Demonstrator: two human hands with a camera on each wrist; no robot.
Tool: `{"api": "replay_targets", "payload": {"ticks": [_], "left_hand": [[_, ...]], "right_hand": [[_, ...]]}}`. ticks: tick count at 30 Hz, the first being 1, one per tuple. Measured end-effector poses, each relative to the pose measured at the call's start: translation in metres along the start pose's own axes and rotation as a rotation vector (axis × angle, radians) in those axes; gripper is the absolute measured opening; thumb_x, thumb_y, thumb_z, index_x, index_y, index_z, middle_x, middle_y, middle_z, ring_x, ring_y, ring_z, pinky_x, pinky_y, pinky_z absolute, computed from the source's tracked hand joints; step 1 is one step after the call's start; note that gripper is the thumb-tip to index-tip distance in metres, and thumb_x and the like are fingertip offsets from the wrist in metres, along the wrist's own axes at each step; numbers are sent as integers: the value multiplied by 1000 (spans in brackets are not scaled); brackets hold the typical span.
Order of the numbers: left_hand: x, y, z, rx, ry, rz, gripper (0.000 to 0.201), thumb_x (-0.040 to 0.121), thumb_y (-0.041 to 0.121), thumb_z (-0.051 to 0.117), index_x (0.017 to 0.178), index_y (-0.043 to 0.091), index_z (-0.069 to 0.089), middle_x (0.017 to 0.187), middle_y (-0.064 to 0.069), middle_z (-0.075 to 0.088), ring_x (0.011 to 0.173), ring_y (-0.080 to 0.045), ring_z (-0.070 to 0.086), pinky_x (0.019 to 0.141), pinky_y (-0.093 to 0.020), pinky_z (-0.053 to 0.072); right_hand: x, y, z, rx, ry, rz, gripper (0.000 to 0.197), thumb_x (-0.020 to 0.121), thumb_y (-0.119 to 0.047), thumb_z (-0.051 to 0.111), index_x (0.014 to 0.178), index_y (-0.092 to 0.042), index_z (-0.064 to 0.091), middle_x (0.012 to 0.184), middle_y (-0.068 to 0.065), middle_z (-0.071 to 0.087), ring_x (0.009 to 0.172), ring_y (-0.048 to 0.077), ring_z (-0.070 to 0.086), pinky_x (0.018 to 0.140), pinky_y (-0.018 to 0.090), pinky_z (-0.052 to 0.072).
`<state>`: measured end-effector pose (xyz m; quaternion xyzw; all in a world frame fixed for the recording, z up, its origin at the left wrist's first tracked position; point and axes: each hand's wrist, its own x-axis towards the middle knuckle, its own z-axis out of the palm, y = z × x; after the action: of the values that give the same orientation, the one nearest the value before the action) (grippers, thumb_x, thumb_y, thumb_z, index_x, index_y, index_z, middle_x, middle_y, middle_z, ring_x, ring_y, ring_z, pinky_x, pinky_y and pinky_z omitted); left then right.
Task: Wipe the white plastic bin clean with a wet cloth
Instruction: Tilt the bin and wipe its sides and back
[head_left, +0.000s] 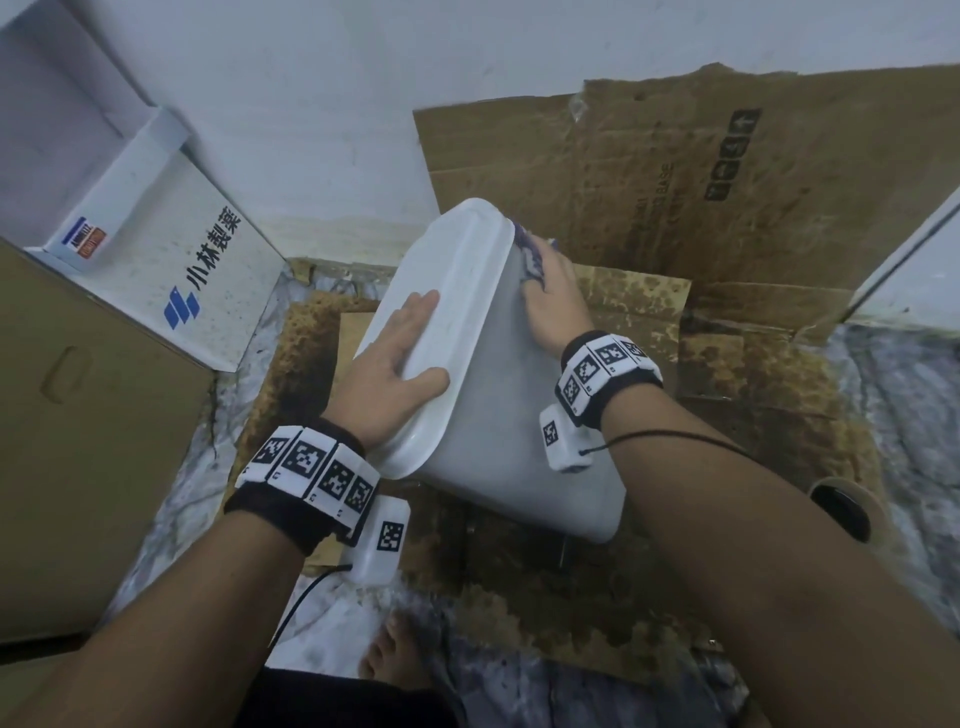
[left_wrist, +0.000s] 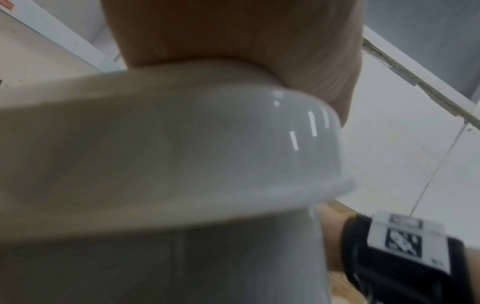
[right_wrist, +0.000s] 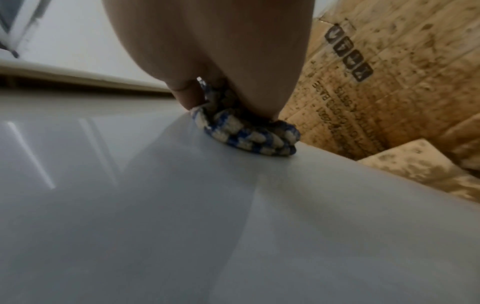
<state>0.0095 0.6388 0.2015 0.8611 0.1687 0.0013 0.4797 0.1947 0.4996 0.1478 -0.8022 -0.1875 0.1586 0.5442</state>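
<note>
The white plastic bin (head_left: 519, 441) is tilted on its side over stained cardboard, its broad rim turned up and to the left. My left hand (head_left: 395, 358) lies on that rim with straight fingers, thumb along the rim's outer face; the left wrist view shows the palm (left_wrist: 233, 41) against the rim (left_wrist: 182, 144). My right hand (head_left: 556, 301) presses a bunched blue-and-white checked cloth (head_left: 530, 254) onto the bin's side wall just under the rim. In the right wrist view the cloth (right_wrist: 246, 133) sits folded under that hand (right_wrist: 221, 51) on the smooth wall (right_wrist: 233, 205). Its fingers are hidden.
Mould-stained flattened cardboard (head_left: 675, 208) covers the floor and leans on the wall behind the bin. A white box with a blue logo (head_left: 197, 270) and a brown carton (head_left: 78, 415) stand at the left. A tape roll (head_left: 841, 509) lies at the right; a bare foot (head_left: 395, 654) is below.
</note>
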Motion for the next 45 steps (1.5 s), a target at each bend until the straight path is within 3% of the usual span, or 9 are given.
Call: {"api": "replay_targets", "payload": {"ticks": [5, 12, 18, 20, 24, 29, 35, 40, 45], "left_hand": [[-2, -3, -2, -63, 17, -31, 82, 73, 35, 58, 148, 47, 26, 159, 19, 20, 146, -1, 20, 122, -42, 18], [0, -10, -3, -138, 27, -25, 82, 68, 42, 58, 146, 46, 32, 157, 19, 26, 145, -4, 25, 121, -45, 22], [2, -15, -3, -200, 37, -34, 79, 69, 36, 60, 145, 44, 38, 156, 18, 31, 144, -8, 30, 119, -49, 24], [3, -14, -3, -192, 45, -41, 79, 69, 37, 59, 145, 42, 38, 155, 19, 32, 143, -8, 31, 119, -49, 24], [3, -8, -2, -227, 86, -46, 72, 75, 29, 54, 145, 35, 41, 153, 17, 37, 143, -6, 32, 120, -45, 22], [1, 1, 2, -232, 107, -71, 63, 81, 29, 46, 143, 42, 42, 153, 20, 35, 142, -3, 30, 122, -41, 19], [-3, 14, 9, -185, 101, -37, 55, 91, 25, 45, 145, 36, 40, 155, 19, 30, 144, 1, 24, 122, -29, 10], [-9, 27, 17, -121, 112, -55, 50, 101, 18, 41, 149, 31, 35, 158, 16, 26, 145, -5, 21, 122, -31, 9], [-7, 25, 19, -108, 95, -39, 52, 98, 24, 39, 149, 31, 32, 159, 15, 23, 147, -5, 16, 123, -41, 7]], "right_hand": [[-7, 58, -12, -98, 65, 97, 50, 96, -10, 39, 141, -31, 45, 149, 9, 35, 138, 23, 36, 111, 26, 22], [-15, 122, -34, -125, 109, 261, 40, 100, -20, 37, 134, -33, 53, 146, 6, 44, 131, 25, 44, 113, 37, 31], [-17, 165, -45, -55, 169, 409, 38, 96, -26, 40, 128, -38, 58, 131, 9, 58, 102, 26, 60, 91, 39, 49], [-20, 178, -48, -33, 182, 451, 41, 90, -30, 43, 128, -34, 58, 117, 9, 61, 79, 20, 59, 71, 33, 49], [-38, 162, -53, -75, 210, 525, 41, 94, -14, 45, 133, -21, 57, 128, 13, 59, 107, 33, 59, 95, 37, 48], [-52, 143, -72, -263, 136, 733, 38, 99, -27, 47, 118, 3, 62, 101, 20, 65, 89, 36, 61, 74, 34, 44], [-35, 46, -64, 80, 211, 403, 24, 90, -17, 52, 109, -12, 66, 71, 7, 64, 57, 24, 59, 54, 30, 48], [-16, -66, -42, 116, 94, 41, 20, 92, -19, 53, 101, -33, 64, 66, -15, 64, 57, 3, 59, 58, 27, 48], [-7, -99, -27, -306, -54, -33, 33, 95, -10, 45, 121, -11, 65, 117, 14, 66, 102, 30, 63, 80, 33, 50]]}}
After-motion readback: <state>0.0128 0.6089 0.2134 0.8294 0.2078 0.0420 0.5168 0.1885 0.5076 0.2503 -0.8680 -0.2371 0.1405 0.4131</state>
